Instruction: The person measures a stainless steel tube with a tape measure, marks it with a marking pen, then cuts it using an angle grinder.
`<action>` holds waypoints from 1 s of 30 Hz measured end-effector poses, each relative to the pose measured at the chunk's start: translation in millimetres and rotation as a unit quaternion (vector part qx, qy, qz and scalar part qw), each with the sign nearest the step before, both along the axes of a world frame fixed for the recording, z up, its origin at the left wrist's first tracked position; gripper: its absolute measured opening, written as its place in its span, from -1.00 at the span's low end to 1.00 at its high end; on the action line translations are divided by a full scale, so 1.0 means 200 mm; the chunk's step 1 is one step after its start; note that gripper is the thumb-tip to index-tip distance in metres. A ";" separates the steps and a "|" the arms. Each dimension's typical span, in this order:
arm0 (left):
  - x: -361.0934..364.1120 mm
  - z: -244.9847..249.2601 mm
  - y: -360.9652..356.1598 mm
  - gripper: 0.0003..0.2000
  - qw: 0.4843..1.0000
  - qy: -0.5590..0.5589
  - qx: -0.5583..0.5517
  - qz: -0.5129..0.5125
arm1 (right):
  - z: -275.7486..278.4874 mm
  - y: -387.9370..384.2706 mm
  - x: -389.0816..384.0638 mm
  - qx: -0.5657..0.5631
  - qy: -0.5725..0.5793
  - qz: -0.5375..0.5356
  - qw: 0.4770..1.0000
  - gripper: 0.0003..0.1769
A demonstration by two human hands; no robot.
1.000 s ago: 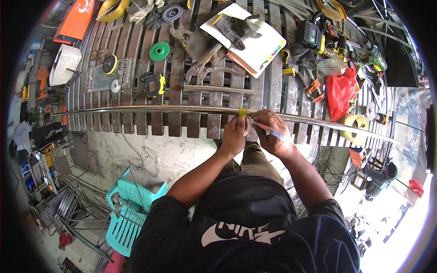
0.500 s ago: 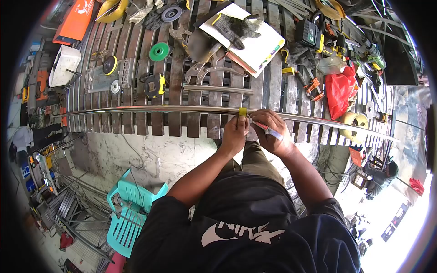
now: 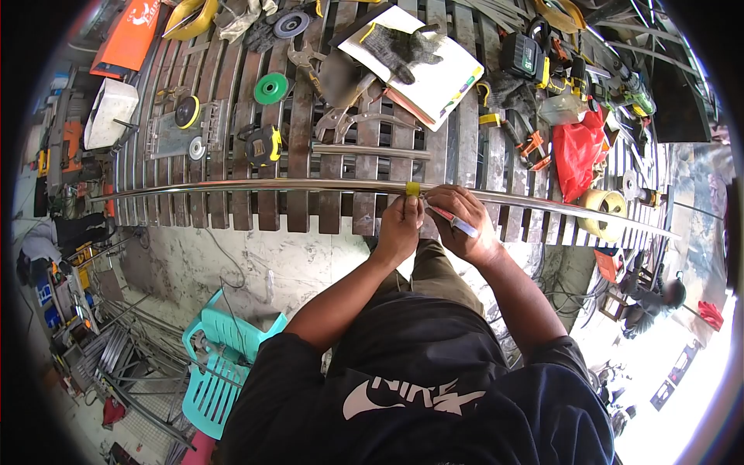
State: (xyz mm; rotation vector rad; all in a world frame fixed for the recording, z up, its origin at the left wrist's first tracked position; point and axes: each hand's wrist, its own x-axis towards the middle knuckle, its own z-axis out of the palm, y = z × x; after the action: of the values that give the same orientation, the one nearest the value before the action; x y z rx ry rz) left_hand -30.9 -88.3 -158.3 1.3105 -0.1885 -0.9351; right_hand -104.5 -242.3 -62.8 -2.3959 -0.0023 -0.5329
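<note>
Two bent arms bring each hand (image 3: pixel 400 230) together.

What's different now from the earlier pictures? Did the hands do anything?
The hands show no clear change, and nothing was visibly picked up or let go. In the background, the other person seems to have shifted slightly, head a little farther right. The left hand still pinches the yellow piece at the metal tube; the right hand still holds the pen.

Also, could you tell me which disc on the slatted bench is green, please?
The green disc is just beyond the tape measure; the yellow-rimmed disc and grey disc lack its colour.
</note>
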 end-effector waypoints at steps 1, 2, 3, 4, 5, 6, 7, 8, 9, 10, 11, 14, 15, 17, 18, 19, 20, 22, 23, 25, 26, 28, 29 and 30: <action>0.00 0.00 0.00 -0.61 1.000 -0.003 0.000 -0.001 | 0.00 0.00 0.00 -0.005 -0.006 -0.001 1.000 -0.55; 0.00 -0.01 0.00 -0.61 1.000 -0.006 0.000 -0.002 | -0.01 0.00 0.00 -0.004 -0.005 -0.001 1.000 -0.55; 0.00 0.00 0.00 -0.62 1.000 -0.005 0.001 -0.004 | -0.01 0.00 0.00 -0.003 -0.004 -0.001 1.000 -0.55; 0.00 0.00 0.00 -0.63 1.000 -0.004 0.001 -0.006 | 0.00 0.00 0.00 -0.002 -0.004 -0.001 1.000 -0.55; 0.00 0.01 0.00 -0.63 1.000 -0.003 0.001 -0.008 | 0.00 0.00 0.00 0.001 -0.003 -0.003 1.000 -0.55; 0.00 0.01 0.00 -0.63 1.000 -0.004 0.003 -0.008 | 0.00 0.00 0.00 0.003 -0.002 -0.004 1.000 -0.55; 0.00 0.00 0.00 -0.63 1.000 -0.006 0.005 -0.008 | 0.00 0.00 0.00 0.006 -0.002 -0.005 1.000 -0.56; 0.00 0.00 0.00 -0.63 1.000 -0.008 0.008 -0.009 | 0.00 0.00 0.00 0.005 -0.002 -0.003 1.000 -0.56; 0.00 0.00 0.00 -0.63 1.000 -0.009 0.004 -0.007 | -0.01 0.00 0.00 0.003 -0.002 -0.001 1.000 -0.57; 0.00 0.00 0.00 -0.63 1.000 -0.010 0.000 -0.006 | -0.01 0.00 0.00 0.002 -0.003 0.002 1.000 -0.58; 0.00 0.00 0.00 -0.63 1.000 -0.011 -0.005 -0.005 | -0.01 0.00 0.00 0.006 -0.003 -0.001 1.000 -0.58; 0.00 0.00 -0.01 -0.63 1.000 -0.015 -0.008 -0.005 | -0.04 -0.01 0.00 0.007 -0.003 -0.007 1.000 -0.57; 0.01 0.01 -0.01 -0.63 1.000 -0.017 -0.005 -0.006 | -0.04 -0.01 0.01 -0.001 -0.002 -0.009 1.000 -0.58; 0.01 0.01 -0.01 -0.63 1.000 -0.021 0.001 -0.008 | -0.04 -0.01 0.01 -0.008 0.005 -0.013 1.000 -0.59; 0.01 0.02 -0.01 -0.62 1.000 -0.022 0.004 -0.006 | -0.03 0.00 0.02 -0.008 0.010 -0.014 1.000 -0.59; 0.01 0.03 -0.01 -0.62 1.000 -0.023 0.008 -0.003 | -0.02 0.00 0.02 -0.007 0.014 -0.015 1.000 -0.60; 0.01 0.04 -0.01 -0.61 1.000 -0.025 0.012 -0.001 | -0.01 0.00 0.02 -0.001 0.020 -0.018 1.000 -0.61; 0.01 0.04 0.00 -0.61 0.999 -0.031 0.008 -0.006 | 0.00 0.00 0.03 0.013 0.031 -0.024 0.999 -0.64; 0.02 0.04 0.00 -0.61 0.999 -0.035 0.006 -0.008 | 0.00 0.00 0.03 0.013 0.029 -0.024 0.999 -0.64; 0.01 0.06 0.00 -0.60 0.999 -0.039 0.012 -0.006 | -0.01 -0.01 0.03 0.014 0.024 -0.024 0.999 -0.65; 0.01 0.06 0.00 -0.60 0.999 -0.042 0.015 -0.005 | -0.01 -0.01 0.03 0.013 0.024 -0.024 0.999 -0.66; 0.01 0.06 -0.01 -0.60 0.999 -0.039 0.014 -0.004 | -0.01 -0.01 0.03 0.011 0.025 -0.024 0.999 -0.67; 0.01 0.06 -0.01 -0.60 0.999 -0.038 0.013 -0.003 | -0.02 -0.01 0.03 0.015 0.024 -0.025 0.999 -0.68; 0.01 0.05 0.00 -0.60 0.999 -0.040 0.015 -0.005 | -0.02 -0.01 0.03 0.019 0.023 -0.027 0.999 -0.69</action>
State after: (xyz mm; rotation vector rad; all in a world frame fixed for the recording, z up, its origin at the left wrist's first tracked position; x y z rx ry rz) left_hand -29.0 -89.2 -148.7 1.3764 -0.2433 -0.8971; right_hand -98.4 -244.8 -66.5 -2.3766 0.0914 -0.4969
